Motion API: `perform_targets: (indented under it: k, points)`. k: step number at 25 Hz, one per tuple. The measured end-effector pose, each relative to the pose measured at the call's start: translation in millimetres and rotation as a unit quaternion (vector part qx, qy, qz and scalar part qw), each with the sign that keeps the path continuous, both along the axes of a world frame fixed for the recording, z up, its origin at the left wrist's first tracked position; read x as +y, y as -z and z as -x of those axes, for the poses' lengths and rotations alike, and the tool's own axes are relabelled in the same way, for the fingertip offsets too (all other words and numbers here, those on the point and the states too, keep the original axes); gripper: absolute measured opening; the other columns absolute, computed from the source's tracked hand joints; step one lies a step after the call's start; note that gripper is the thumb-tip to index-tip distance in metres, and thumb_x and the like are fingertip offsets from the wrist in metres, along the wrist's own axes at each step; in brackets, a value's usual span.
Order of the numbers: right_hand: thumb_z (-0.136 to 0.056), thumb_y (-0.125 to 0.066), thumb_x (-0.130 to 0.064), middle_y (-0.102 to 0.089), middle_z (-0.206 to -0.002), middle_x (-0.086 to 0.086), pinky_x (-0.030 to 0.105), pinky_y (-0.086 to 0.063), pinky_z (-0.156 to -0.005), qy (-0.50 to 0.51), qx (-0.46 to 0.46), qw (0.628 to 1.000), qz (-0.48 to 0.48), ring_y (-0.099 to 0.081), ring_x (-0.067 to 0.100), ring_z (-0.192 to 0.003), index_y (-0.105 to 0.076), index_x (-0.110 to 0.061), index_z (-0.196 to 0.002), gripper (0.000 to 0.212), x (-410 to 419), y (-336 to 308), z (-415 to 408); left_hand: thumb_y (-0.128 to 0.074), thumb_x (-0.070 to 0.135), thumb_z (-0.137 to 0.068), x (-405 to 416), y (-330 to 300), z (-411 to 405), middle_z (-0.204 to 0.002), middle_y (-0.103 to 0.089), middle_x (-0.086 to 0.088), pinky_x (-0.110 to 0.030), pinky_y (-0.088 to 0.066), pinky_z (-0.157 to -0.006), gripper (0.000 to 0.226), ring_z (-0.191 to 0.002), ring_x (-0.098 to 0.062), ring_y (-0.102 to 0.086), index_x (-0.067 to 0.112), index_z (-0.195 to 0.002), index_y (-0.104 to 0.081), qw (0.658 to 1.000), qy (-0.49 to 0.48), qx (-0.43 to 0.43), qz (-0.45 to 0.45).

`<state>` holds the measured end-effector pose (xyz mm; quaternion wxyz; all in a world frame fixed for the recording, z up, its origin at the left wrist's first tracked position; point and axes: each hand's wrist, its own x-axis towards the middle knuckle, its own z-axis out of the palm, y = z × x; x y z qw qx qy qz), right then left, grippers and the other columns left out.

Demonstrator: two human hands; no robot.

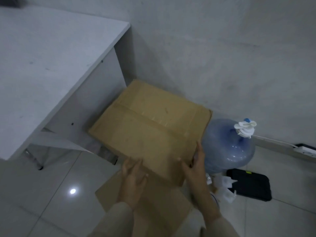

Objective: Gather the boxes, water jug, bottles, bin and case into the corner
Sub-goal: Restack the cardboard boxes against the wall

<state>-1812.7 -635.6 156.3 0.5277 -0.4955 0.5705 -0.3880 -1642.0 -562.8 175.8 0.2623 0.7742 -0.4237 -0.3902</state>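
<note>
A large brown cardboard box (150, 127) sits in the corner between the white desk and the wall, its top flaps taped. My left hand (133, 175) grips its near edge and my right hand (196, 165) holds its near right corner. A second cardboard box (153, 207) lies lower, under my forearms. The blue water jug (229, 147) with a white cap stands right of the big box, touching it. A black case (251, 185) lies flat on the floor beside the jug. Small white bottles (224, 187) stand between the case and the boxes. No bin is visible.
The white desk (42, 69) fills the left side, with its metal leg (39, 161) on the tiled floor. A grey wall runs behind the box and jug. A white power strip (306, 150) with a cable lies along the wall at the far right.
</note>
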Motion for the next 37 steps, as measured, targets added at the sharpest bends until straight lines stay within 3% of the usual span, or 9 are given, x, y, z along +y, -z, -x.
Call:
perform_targets:
  k: [3, 7, 11, 15, 19, 22, 30, 34, 37]
  points:
    - [-0.083, -0.066, -0.016, 0.003, -0.157, 0.002, 0.026, -0.013, -0.115, -0.066, 0.122, 0.990, 0.033, -0.003, 0.014, -0.144, -0.032, -0.030, -0.136, 0.064, -44.3, 17.9, -1.7, -0.048, 0.002, -0.089, -34.9, 19.1, -19.4, -0.152, -0.001, -0.003, -0.021, -0.017, -0.110, 0.078, -0.142, -0.023, -0.008, 0.038, -0.140, -0.001, 0.987, 0.130, -0.089, 0.013]
    - [-0.090, -0.053, -0.007, 0.012, -0.156, 0.012, 0.000, 0.000, -0.099, -0.054, 0.187, 0.980, 0.035, 0.001, 0.020, -0.145, -0.041, -0.016, -0.136, 0.049, -94.2, 27.2, -11.0, -0.039, -0.021, -0.080, -76.7, 33.1, -46.0, -0.146, 0.038, 0.009, -0.039, -0.010, -0.118, 0.104, -0.142, -0.024, 0.023, 0.060, -0.132, 0.001, 0.954, 0.248, -0.167, -0.025]
    - [-0.095, -0.044, -0.010, 0.013, -0.156, 0.011, 0.019, -0.005, -0.110, -0.050, 0.249, 0.967, 0.024, -0.003, 0.024, -0.145, -0.039, -0.022, -0.138, 0.045, -125.8, 25.0, -8.8, -0.039, -0.022, -0.079, -104.5, 21.0, -47.6, -0.143, 0.041, 0.017, -0.046, -0.022, -0.116, 0.108, -0.144, -0.033, 0.008, 0.067, -0.128, -0.003, 0.944, 0.286, -0.144, -0.080]
    - [-0.096, -0.041, -0.019, 0.011, -0.156, 0.012, 0.013, -0.006, -0.106, -0.055, 0.251, 0.966, 0.038, -0.007, 0.026, -0.145, -0.036, -0.027, -0.139, 0.044, -130.5, 26.2, -4.6, -0.039, -0.018, -0.080, -116.0, 17.2, -46.0, -0.147, 0.038, 0.012, -0.045, -0.026, -0.113, 0.104, -0.143, -0.039, 0.006, 0.064, -0.131, 0.000, 0.939, 0.294, -0.153, -0.091]
    - [-0.096, -0.036, -0.036, -0.020, -0.150, 0.023, 0.044, -0.021, -0.116, -0.016, 0.262, 0.964, 0.030, -0.027, 0.038, -0.137, -0.028, -0.035, -0.141, 0.046, -123.8, 41.3, -3.4, -0.041, -0.019, -0.079, -116.1, 21.3, -48.4, -0.142, 0.042, 0.018, -0.040, -0.028, -0.109, 0.110, -0.143, -0.039, 0.008, 0.070, -0.126, 0.005, 0.939, 0.294, -0.152, -0.093]
    - [-0.098, -0.036, -0.027, -0.037, -0.144, 0.023, 0.040, -0.030, -0.112, -0.028, 0.250, 0.967, 0.044, -0.039, 0.036, -0.131, -0.027, -0.028, -0.143, 0.046, -134.6, 41.2, -3.1, -0.040, -0.021, -0.078, -123.5, 20.1, -45.8, -0.143, 0.042, 0.017, -0.041, -0.030, -0.108, 0.111, -0.143, -0.038, 0.008, 0.069, -0.127, 0.004, 0.940, 0.288, -0.155, -0.098]
    - [-0.098, -0.036, -0.027, -0.039, -0.142, 0.022, 0.039, -0.030, -0.112, -0.024, 0.247, 0.968, 0.038, -0.041, 0.036, -0.128, -0.028, -0.031, -0.143, 0.046, -143.2, 52.7, -2.6, -0.041, -0.019, -0.078, -128.6, 25.6, -49.8, -0.141, 0.043, 0.021, -0.048, -0.024, -0.110, 0.112, -0.143, -0.037, 0.010, 0.071, -0.123, 0.007, 0.936, 0.297, -0.155, -0.104]
    - [-0.097, -0.040, -0.029, -0.044, -0.139, 0.013, 0.012, -0.030, -0.097, 0.041, 0.193, 0.980, 0.030, -0.045, 0.023, -0.123, -0.032, -0.030, -0.142, 0.046, -122.4, 40.1, -6.9, -0.047, -0.011, -0.080, -127.2, 34.3, -54.8, -0.130, 0.049, 0.023, -0.051, -0.025, -0.113, 0.109, -0.144, -0.037, 0.003, 0.073, -0.121, 0.009, 0.940, 0.296, -0.159, -0.064]
    - [-0.098, -0.037, -0.026, -0.037, -0.145, 0.003, -0.001, -0.029, -0.091, 0.142, 0.104, 0.983, 0.059, -0.037, 0.010, -0.127, -0.028, -0.021, -0.143, 0.047, -68.2, 41.9, -14.9, -0.050, -0.010, -0.080, -108.9, 46.6, -53.7, -0.144, 0.041, 0.011, -0.041, -0.050, -0.088, 0.104, -0.134, -0.032, -0.034, 0.060, -0.132, 0.007, 0.942, 0.292, -0.164, 0.028]
